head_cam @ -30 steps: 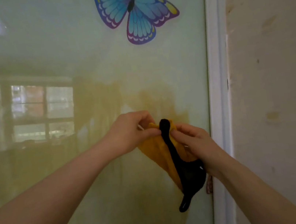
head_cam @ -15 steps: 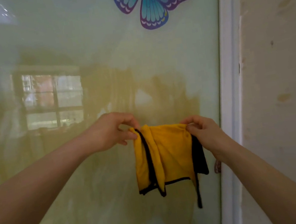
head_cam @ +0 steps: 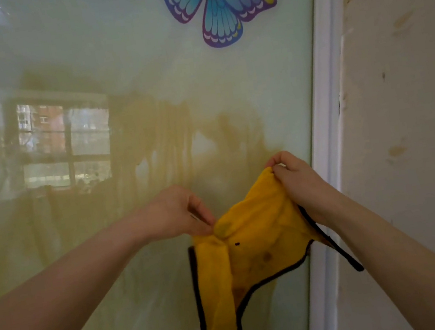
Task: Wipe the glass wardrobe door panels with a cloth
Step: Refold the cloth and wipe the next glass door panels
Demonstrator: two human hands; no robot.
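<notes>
A pale green glass door panel [head_cam: 115, 53] fills the view, with a blue butterfly sticker [head_cam: 217, 3] at 12 o'clock, a white frame [head_cam: 326, 126] and a stained wall [head_cam: 413, 107] at 3 o'clock. The yellow cloth [head_cam: 247, 262] with black edging hangs in front of the glass at 5 o'clock. The left hand [head_cam: 174, 213] pinches its lower left corner and the right hand [head_cam: 297, 181] pinches the upper right corner. The cloth shows dark spots, so I think it could smear dirt on the glass. One pinch could also slip, because each grip holds only an edge. No container is visible.
</notes>
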